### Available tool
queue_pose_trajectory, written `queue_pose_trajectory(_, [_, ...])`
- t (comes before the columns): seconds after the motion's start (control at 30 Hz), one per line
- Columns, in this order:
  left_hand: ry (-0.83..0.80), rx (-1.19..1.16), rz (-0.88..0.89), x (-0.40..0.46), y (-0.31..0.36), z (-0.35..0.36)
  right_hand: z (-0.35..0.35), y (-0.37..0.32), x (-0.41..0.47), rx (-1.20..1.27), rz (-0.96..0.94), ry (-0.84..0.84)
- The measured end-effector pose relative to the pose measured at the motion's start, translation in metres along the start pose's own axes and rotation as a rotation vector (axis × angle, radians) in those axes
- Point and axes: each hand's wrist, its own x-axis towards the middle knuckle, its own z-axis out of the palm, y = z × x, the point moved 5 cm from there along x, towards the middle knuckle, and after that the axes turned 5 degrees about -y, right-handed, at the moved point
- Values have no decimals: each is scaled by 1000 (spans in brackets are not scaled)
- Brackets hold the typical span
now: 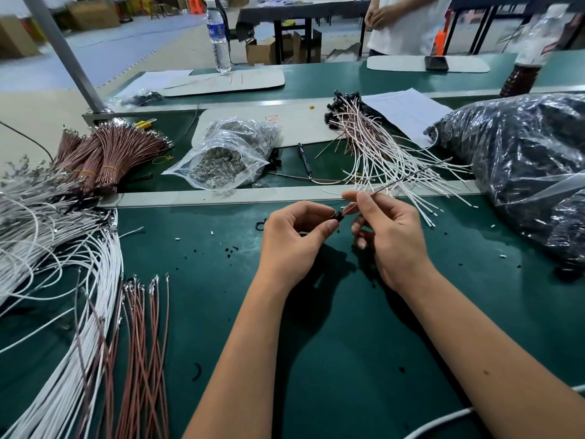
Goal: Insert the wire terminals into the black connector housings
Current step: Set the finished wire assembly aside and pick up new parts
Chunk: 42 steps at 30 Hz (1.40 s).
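Note:
My left hand (pixel 292 240) pinches a small black connector housing (pixel 338 216) between thumb and fingertips above the green mat. My right hand (pixel 384 231) pinches a thin brown wire (pixel 399 182) close to the housing; the wire's near end meets the housing and its far end points up to the right. The terminal itself is hidden at the housing. Loose white wires (pixel 60 280) and brown wires (pixel 144 343) with metal terminals lie at the left.
A pile of finished white and brown wires with black housings (pixel 373 144) lies beyond my hands. A large plastic bag of black housings (pixel 522 172) sits at the right, a clear bag of metal parts (pixel 221 156) at centre back, bundled brown wires (pixel 104 153) far left. A person stands behind the table.

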Motion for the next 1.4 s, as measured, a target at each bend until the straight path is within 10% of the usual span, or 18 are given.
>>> queue_pose_trajectory(0.93, [-12, 103, 83, 0, 2, 3, 4, -3, -5, -215, -39, -58])
queue_pose_trajectory(1.4, [146, -382, -99, -3, 4, -3, 22, -10, -11, -431, -72, -227])
